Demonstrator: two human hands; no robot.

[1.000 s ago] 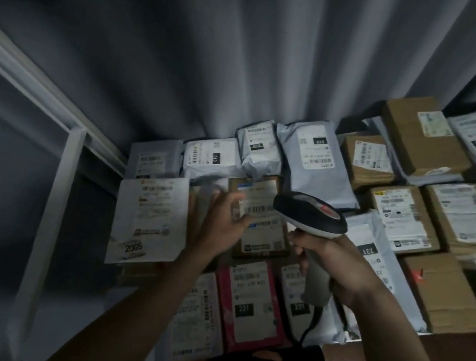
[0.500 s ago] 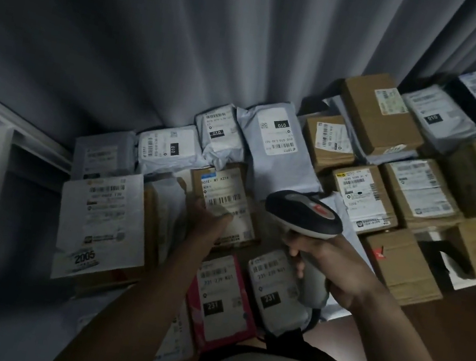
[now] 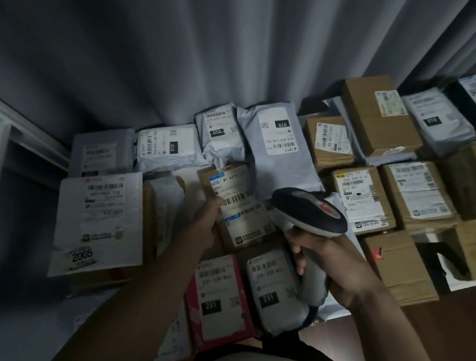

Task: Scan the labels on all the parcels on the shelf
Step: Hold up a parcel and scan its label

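On the shelf, the left hand (image 3: 202, 221) has moved onto the brown box (image 3: 241, 209) & pinches its edge, tilting the label up, while the right hand (image 3: 333, 264) keeps gripping the scanner (image 3: 309, 212) just beside it, so it's prob next to scan.

scanner (image 3: 309, 212) right of box (image 3: 241, 209) — parcels (image 3: 273, 135) behind
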